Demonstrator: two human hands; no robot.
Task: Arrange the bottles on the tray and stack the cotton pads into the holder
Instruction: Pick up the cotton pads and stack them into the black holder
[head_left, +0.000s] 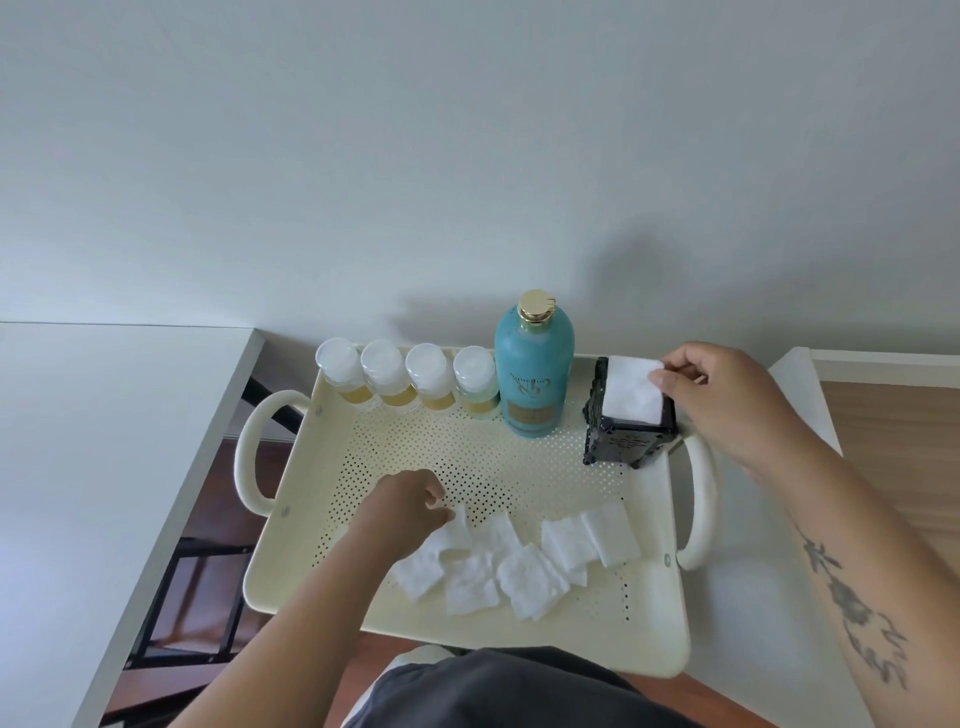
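Note:
A cream perforated tray (467, 441) holds several small clear bottles (405, 382) with white caps in a row along its far edge, and a tall teal bottle (534, 374) with a gold cap beside them. A black holder (623, 439) stands at the tray's far right corner. My right hand (711, 387) pinches a white cotton pad (631, 389) that lies on the holder's open top. Several loose cotton pads (519, 564) lie spread on the tray's near part. My left hand (408, 506) pinches the edge of the leftmost loose pad (452, 530).
The tray has a looped handle on each side (254, 447) (701, 509) and rests across a gap between two white surfaces. A white wall is behind. A wooden floor and dark shelf frame show below at the left. My dark clothing is at the bottom.

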